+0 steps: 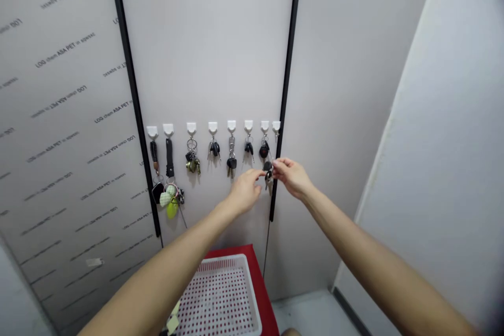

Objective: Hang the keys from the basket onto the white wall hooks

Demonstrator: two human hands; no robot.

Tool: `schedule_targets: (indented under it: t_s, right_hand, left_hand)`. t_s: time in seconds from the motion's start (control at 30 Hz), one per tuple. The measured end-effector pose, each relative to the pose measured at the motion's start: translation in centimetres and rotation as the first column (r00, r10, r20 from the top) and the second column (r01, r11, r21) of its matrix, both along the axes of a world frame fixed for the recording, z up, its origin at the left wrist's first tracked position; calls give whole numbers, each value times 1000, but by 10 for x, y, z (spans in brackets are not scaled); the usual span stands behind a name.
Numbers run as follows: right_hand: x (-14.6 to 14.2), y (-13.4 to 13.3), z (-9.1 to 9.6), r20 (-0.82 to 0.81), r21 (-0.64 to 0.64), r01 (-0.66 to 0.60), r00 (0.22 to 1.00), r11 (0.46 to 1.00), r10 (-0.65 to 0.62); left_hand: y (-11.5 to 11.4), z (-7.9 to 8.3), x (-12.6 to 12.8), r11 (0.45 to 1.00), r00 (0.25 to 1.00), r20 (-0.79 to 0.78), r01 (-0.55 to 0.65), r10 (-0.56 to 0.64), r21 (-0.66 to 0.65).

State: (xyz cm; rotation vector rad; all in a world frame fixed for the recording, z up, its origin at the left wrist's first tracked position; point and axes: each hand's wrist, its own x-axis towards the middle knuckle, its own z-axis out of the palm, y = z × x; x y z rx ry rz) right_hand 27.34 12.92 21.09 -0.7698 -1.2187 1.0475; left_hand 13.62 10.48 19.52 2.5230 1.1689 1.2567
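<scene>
pinching a black key bunch (pixel 268 174) below the rightmost hook (pixel 276 126), fingers (pixel 258 175) of left hand (pixel 244 191) and right hand (pixel 292 177)

The left hand (pixel 244 191) and right hand (pixel 292 177) are bare, forearms (pixel 169 268) uncovered.

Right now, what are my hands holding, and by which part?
The left hand and right hand pinch one key bunch under the rightmost white hooks, fingers on its dark fob from either side; finer detail is too small to tell.
</scene>
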Motion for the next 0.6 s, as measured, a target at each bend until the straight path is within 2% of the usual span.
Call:
schedule_targets:
  t_s: [0.1,0.23,0.37,0.5,0.6]
  right_hand:
    - [9,20,30,-3,70,159,987,985,-160]
    - [14,43,54,-14,37,315,949,948,-314]
    - [11,59,57,27,-41,429,903,902,-428]
    - [9,68,53,42,-75,479,878,875,-477]
    - [11,67,49,74,-61,503,864,862,-499]
  left_hand:
    - [4,14,12,1000,1000,-21,-12,12,-3]
    - [6,19,18,1000,999,-31,-28,28,1]
    - [6,19,11,999,998,-24,-53,54,4]
    - [4,17,-3,996,997,-13,-76,75,-38]
    - [2,9,-16,991,995,19,-93,95,-97]
